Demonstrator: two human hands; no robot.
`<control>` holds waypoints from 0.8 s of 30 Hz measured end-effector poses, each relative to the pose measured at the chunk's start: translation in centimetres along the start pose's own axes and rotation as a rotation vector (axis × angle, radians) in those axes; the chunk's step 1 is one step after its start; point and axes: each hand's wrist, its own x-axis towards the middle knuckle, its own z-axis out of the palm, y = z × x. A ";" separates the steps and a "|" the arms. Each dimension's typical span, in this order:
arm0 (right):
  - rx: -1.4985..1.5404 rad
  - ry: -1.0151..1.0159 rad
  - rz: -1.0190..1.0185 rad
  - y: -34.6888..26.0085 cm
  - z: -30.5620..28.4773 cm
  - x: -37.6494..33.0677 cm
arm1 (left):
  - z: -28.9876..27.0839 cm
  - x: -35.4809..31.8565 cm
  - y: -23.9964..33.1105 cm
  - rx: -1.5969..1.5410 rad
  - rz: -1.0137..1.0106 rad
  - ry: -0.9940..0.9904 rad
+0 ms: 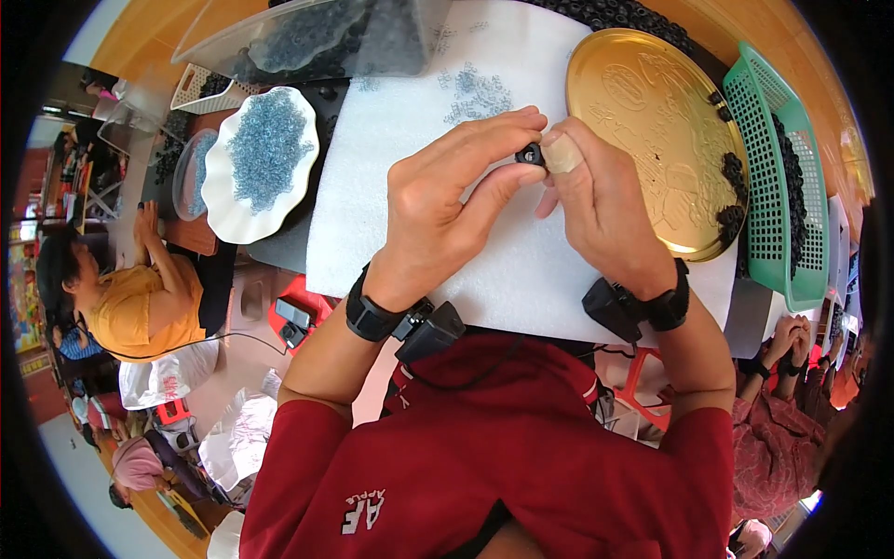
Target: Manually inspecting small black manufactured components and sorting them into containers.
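Note:
Between the thumb and fingers of my left hand (433,210) is a small round black part (530,155) with a hollow, lighter centre. My right hand (610,210) meets it from the right, its fingers closed in a pinch beside the part. Beige tape wraps the right thumb; whatever that pinch holds is hidden. Both hands are over a white foam sheet (358,177). Beyond them lies a loose scatter of small clear bluish pieces (480,96). A round gold tray (643,140) sits close to my right hand, with several black parts (731,222) along its right side.
A green basket (759,219) of black parts borders the tray. At left stands a white scalloped plate (223,191) heaped with clear bluish pieces. A transparent bin (396,56) occupies the far side. People sit nearby: one in yellow (154,298) at left, another in patterned red (778,447) at right.

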 end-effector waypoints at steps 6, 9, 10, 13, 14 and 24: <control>0.365 0.017 0.270 -1.2 1.1 -0.6 | -0.1 -0.1 0.0 -0.001 0.023 0.000; 0.288 0.008 0.268 -1.1 0.7 -0.4 | 0.3 0.2 -0.1 -0.002 0.057 0.034; 0.289 0.007 0.268 -0.9 0.6 -0.3 | 0.1 0.2 -0.3 -0.001 0.057 0.034; 0.010 0.031 0.072 -0.3 0.0 0.0 | -0.3 0.1 -0.3 0.180 0.138 -0.024; -0.051 0.028 0.033 -0.2 -0.1 0.0 | -0.2 0.1 0.3 0.114 0.038 -0.037; 0.312 -0.060 0.353 -1.7 -0.2 -0.1 | 0.0 0.0 0.1 0.108 0.129 0.056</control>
